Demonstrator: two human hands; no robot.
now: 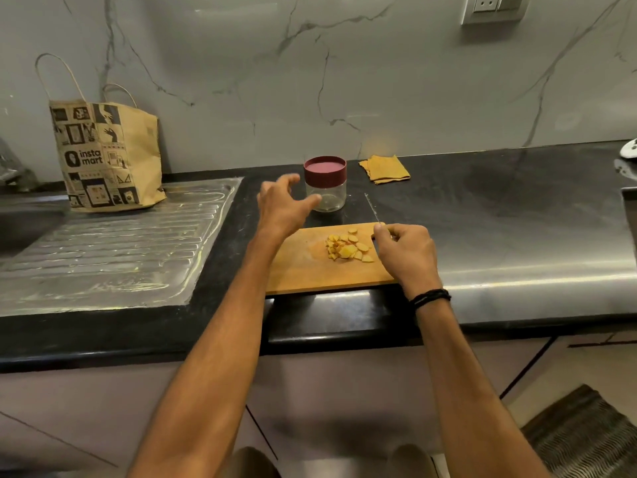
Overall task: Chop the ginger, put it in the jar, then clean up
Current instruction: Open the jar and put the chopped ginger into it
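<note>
Ahead, we face a veined marble wall [344,81] above a black stone surface [482,188], with a steel drainboard [103,253] far left of our fingers and a paper bag [110,157] standing at its back edge. The wooden cutting board [310,270] lies under our hands, its long axis running left to right along the front edge. The jar [325,191] stands upright beyond it, maroon lid on, beside the spread, released fingers of our left hand [281,208]; whether they touch we cannot tell. A folded yellow cloth [385,169] lies beyond the right fingers. Ginger slices [348,248] heap on the board just left of our right hand [406,253], whose fingers grasp a knife [372,208], blade pointing away toward the wall.
</note>
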